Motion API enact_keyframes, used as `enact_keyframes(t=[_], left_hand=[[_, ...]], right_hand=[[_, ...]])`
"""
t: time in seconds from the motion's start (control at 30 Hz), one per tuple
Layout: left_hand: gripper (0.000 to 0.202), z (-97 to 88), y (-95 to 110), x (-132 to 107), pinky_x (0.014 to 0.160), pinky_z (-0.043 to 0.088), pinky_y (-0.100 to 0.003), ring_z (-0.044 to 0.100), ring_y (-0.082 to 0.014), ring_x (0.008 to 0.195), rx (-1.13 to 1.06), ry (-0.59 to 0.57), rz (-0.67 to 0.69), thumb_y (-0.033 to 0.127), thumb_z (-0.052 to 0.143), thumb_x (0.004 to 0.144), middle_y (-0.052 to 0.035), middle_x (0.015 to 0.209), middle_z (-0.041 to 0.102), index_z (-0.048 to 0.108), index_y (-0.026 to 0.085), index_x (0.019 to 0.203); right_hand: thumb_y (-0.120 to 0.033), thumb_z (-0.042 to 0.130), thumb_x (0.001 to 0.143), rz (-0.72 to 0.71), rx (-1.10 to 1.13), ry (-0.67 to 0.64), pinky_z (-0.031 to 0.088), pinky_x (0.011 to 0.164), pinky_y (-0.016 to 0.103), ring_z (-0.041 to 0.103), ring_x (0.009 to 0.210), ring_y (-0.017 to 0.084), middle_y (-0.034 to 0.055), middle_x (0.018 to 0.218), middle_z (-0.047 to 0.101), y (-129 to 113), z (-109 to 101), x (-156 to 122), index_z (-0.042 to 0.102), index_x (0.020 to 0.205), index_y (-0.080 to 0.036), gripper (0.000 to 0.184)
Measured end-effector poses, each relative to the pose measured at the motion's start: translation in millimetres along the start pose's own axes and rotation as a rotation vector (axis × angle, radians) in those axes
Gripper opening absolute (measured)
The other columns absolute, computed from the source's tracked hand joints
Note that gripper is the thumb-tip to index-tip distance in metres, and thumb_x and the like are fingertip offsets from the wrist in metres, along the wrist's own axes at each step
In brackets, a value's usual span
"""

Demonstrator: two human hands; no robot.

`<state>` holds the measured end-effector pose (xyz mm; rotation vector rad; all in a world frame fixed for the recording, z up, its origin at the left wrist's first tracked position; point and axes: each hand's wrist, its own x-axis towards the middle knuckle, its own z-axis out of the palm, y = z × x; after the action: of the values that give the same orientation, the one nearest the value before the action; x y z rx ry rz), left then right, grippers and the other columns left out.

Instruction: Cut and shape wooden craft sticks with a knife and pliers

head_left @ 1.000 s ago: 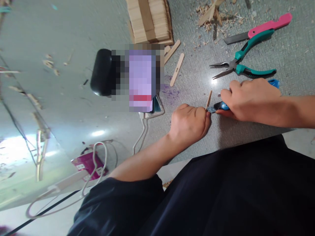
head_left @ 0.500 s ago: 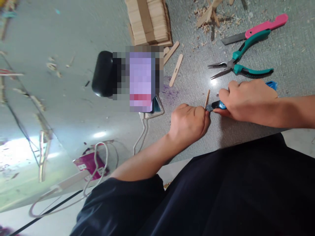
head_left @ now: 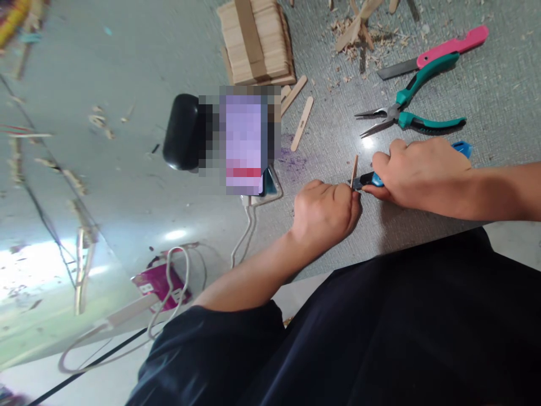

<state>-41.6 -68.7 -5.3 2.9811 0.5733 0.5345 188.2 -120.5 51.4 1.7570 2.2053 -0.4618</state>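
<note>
My left hand (head_left: 324,213) is closed in a fist on a thin wooden stick (head_left: 354,169), which pokes up from between its fingers. My right hand (head_left: 418,172) is wrapped round a blue-handled cutter (head_left: 368,180); its tip meets the stick right beside my left fingers. Both hands rest on the grey textured table (head_left: 499,101).
Teal-handled long-nose pliers (head_left: 408,115) and a pink-handled knife (head_left: 439,51) lie behind my right hand. A stack of wooden sticks (head_left: 256,39), two loose sticks (head_left: 302,115) and wood shavings (head_left: 359,34) lie further back. A phone (head_left: 245,141) on a black stand (head_left: 181,132) is at the left, with cables (head_left: 249,225).
The hands have stayed together on the stick and cutter; the cutter tip has edged slightly left along the stick. The view has shifted a little.
</note>
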Motion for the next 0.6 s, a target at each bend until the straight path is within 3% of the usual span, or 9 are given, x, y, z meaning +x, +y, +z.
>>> enact_keyframes(t=[0.27, 0.6], left_hand=[[0.038, 1.0, -1.1, -2.9, 0.062, 0.026, -0.041, 0.046, -0.0172, 0.052, -0.043, -0.042, -0.034, 0.021, 0.053, 0.113, 0.0004, 0.060, 0.056, 0.053, 0.026, 0.076], [0.039, 1.3, -2.2, -2.8, 0.060, 0.026, -0.041, 0.042, -0.0170, 0.050, -0.067, -0.022, -0.041, 0.021, 0.054, 0.113, 0.0017, 0.058, 0.053, 0.051, 0.026, 0.074]], right_hand=[[-0.057, 0.033, 0.120, -0.012, -0.003, 0.031, 0.026, 0.063, 0.038, 0.063, 0.075, 0.027, 0.0236, 0.104, 0.080, -0.8, -2.7, -0.8, 0.077, 0.127, -0.012, 0.063], [-0.065, 0.045, 0.119, -0.005, 0.016, -0.003, 0.026, 0.064, 0.038, 0.070, 0.081, 0.030, 0.0243, 0.107, 0.081, 0.6, -2.7, 1.3, 0.077, 0.127, -0.010, 0.064]])
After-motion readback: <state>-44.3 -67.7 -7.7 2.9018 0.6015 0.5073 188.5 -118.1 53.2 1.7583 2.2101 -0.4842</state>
